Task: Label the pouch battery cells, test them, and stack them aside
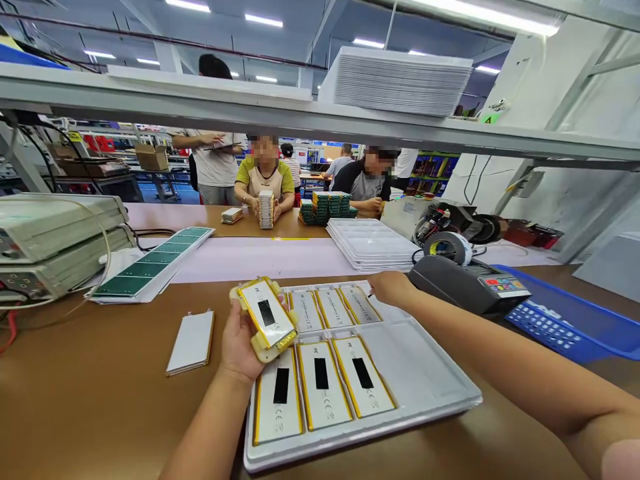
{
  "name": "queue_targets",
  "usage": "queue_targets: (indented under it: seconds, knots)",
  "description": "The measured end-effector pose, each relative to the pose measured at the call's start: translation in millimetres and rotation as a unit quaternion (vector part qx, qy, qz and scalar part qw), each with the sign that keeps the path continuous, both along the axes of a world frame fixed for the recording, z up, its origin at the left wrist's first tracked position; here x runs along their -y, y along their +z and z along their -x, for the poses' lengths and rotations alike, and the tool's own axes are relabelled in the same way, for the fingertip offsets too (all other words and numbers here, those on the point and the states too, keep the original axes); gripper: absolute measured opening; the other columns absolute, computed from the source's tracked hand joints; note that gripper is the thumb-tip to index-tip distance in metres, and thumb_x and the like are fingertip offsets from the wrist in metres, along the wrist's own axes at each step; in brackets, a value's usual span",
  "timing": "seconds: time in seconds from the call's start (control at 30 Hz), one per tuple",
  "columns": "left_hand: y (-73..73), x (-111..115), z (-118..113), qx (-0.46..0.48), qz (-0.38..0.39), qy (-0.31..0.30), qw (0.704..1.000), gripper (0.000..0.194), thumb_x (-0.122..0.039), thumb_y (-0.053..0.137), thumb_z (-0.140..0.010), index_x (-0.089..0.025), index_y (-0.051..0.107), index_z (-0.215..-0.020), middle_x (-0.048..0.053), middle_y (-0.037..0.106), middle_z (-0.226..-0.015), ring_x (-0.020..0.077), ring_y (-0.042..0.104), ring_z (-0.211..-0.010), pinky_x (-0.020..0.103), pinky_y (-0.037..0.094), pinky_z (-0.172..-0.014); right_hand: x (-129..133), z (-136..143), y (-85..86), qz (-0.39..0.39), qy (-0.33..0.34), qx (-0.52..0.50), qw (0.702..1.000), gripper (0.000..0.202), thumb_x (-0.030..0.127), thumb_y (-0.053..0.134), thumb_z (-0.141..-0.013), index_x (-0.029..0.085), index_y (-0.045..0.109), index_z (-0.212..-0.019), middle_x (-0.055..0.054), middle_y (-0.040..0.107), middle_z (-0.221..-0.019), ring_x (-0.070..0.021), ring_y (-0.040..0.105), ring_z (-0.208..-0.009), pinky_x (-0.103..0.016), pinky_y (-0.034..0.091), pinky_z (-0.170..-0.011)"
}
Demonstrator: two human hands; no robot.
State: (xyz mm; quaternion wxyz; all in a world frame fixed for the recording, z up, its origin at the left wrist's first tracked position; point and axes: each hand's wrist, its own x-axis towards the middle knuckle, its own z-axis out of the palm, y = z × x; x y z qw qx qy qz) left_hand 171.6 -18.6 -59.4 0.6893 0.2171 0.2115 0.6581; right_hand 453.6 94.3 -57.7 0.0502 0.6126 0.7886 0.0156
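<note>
L hand (240, 340) is half closed round a yellowish holder (273, 347), palm up, thumb + fingers on its sides, just off the tray's far L corner. A cell (267, 313) lies in the holder, white w/ yellow edges + a black patch (266, 312), tilted toward the near R.

R hand (393, 288) is at the tray's far edge, toward its R end, palm down, fingers curled in. Smth thin + dark shows at the fingertips, too small to ID; can't tell if it's gripped.

Tray (435, 380) is white, at the desk's (100, 407) near side, approx mid. Far row (333, 309): 3 cells, mostly plain white faces w/ small print. Near row (323, 393): 3 cells, each w/ a black patch.

Small stack (191, 342) of white pieces is L of the tray, apart from it. Green boards (155, 261) lie farther back L, nr the grey boxes (55, 230) at the desk's L edge. Tray stack (375, 241) is behind the tray. Dark machine (465, 283) + blue basket (555, 327) are on the R. Across the way, a person (265, 177) has both hands on an upright stack.
</note>
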Motion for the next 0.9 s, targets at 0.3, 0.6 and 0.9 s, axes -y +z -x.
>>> queue_targets:
  seconds: [0.3, 0.6, 0.9]
  knots:
    - [-1.4, -3.0, 5.3, -0.013, 0.016, 0.035, 0.999, 0.055, -0.054, 0.042, -0.076, -0.017, 0.051, -0.115, 0.015, 0.062, -0.098, 0.0307, 0.059, -0.086, 0.052, 0.047, -0.071, -11.7, -4.4, -13.6, 0.081, -0.043, -0.150, 0.984, 0.029, 0.032, 0.039, -0.085, 0.012, 0.059, -0.077, -0.006, 0.062, -0.072, -0.0132, 0.056, -0.064, -0.021, 0.038, -0.055]
    - [-1.9, 4.7, 3.1, 0.037, 0.015, 0.005, 0.999, 0.055, -0.059, 0.042, -0.073, -0.013, 0.057, -0.102, 0.014, 0.065, -0.084, 0.0286, 0.062, -0.074, 0.050, 0.048, -0.068, -1.0, 36.7, 20.6, 0.096, -0.029, -0.281, 0.954, 0.022, 0.030, 0.042, -0.083, 0.013, 0.053, -0.074, 0.000, 0.053, -0.060, -0.0087, 0.044, -0.050, -0.020, 0.032, -0.047]
    - [-5.5, 4.0, 7.2, 0.021, -0.013, 0.005, 1.000, 0.054, -0.058, 0.040, -0.075, -0.016, 0.058, -0.104, 0.011, 0.066, -0.090, 0.0278, 0.060, -0.087, 0.044, 0.045, -0.077, 49.2, 172.2, 46.0, 0.162, 0.125, -0.433, 0.878, 0.016, 0.025, 0.048, -0.080, 0.013, 0.056, -0.087, -0.005, 0.063, -0.082, -0.0123, 0.054, -0.069, -0.019, 0.037, -0.055]
